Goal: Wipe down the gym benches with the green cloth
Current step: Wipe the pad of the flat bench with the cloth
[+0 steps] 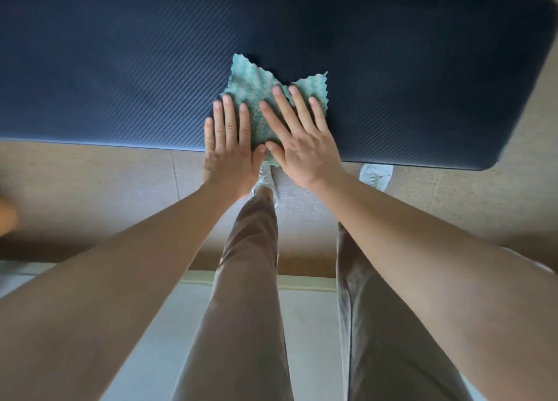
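Observation:
A long dark blue padded bench (pixel 407 77) runs across the upper part of the view. The green cloth (pixel 250 80) lies crumpled on it near the front edge, with one corner hanging over that edge. My left hand (pixel 229 147) lies flat on the cloth's left side, fingers close together and stretched out. My right hand (pixel 302 138) presses flat on its right side, fingers spread. Neither hand grips the cloth; both palms rest on it.
Below the bench is a beige tiled floor (pixel 90 189). My legs in brown trousers (pixel 244 280) and white shoes (pixel 376 176) stand right at the bench's front edge. A pale mat or step (pixel 169 325) lies under me. The bench's rounded right end is at far right.

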